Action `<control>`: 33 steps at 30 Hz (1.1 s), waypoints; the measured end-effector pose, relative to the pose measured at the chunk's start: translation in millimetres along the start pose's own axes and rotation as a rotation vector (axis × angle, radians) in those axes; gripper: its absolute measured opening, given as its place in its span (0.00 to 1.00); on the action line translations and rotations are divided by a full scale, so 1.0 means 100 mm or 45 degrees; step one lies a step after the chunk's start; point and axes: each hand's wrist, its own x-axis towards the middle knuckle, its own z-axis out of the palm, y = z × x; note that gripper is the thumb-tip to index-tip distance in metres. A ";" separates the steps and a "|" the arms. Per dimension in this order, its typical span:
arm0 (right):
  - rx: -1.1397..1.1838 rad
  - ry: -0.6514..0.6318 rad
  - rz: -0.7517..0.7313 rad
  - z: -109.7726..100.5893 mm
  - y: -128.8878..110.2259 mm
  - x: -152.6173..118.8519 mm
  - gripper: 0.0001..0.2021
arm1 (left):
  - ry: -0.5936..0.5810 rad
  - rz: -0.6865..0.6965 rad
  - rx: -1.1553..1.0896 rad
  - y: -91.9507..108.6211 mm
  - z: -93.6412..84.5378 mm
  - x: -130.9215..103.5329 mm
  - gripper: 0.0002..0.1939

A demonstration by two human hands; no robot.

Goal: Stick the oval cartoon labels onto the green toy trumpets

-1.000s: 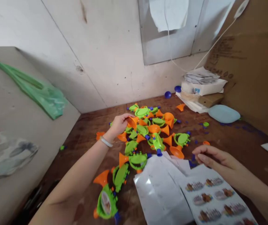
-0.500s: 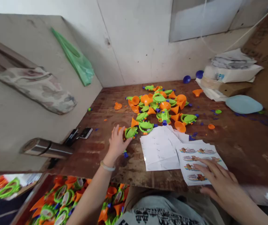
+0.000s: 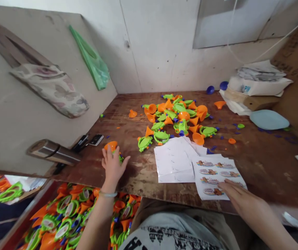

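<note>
My left hand [image 3: 112,166] is over the left part of the table, curved round a toy trumpet with an orange bell [image 3: 110,145]. Its green and blue body is mostly hidden behind the fingers and thumb. My right hand [image 3: 245,201] rests its outstretched fingertips on a sheet of printed stickers [image 3: 208,185], covering the lower right stickers; the thumb is hidden. White paper sheets [image 3: 173,163] lie just left of the stickers. Another green toy trumpet [image 3: 145,142] lies between my left hand and a pile of green and orange toy trumpets [image 3: 181,116].
Below the table's front edge at left is a box full of labelled toy trumpets [image 3: 65,215]. A steel flask [image 3: 55,151] and a phone [image 3: 96,140] are at the left. At the right are a pale blue dish [image 3: 268,119] and stacked papers [image 3: 259,80].
My left hand has moved left, and the toy trumpet has shifted with it, away from the pile. My right hand's fingers have drawn closer together on the sticker sheet. The view has shifted slightly.
</note>
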 end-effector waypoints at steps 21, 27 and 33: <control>0.704 0.728 0.203 -0.47 -0.67 0.73 0.25 | -1.202 -0.515 -2.070 1.67 -0.15 -0.80 0.55; 1.351 0.293 0.519 -0.23 -0.82 0.83 0.21 | -0.652 -0.216 -1.917 1.58 -0.03 -0.91 0.23; 1.445 0.335 0.718 -0.18 -0.78 0.99 0.19 | -0.677 0.034 -1.740 1.45 -0.20 -0.82 0.21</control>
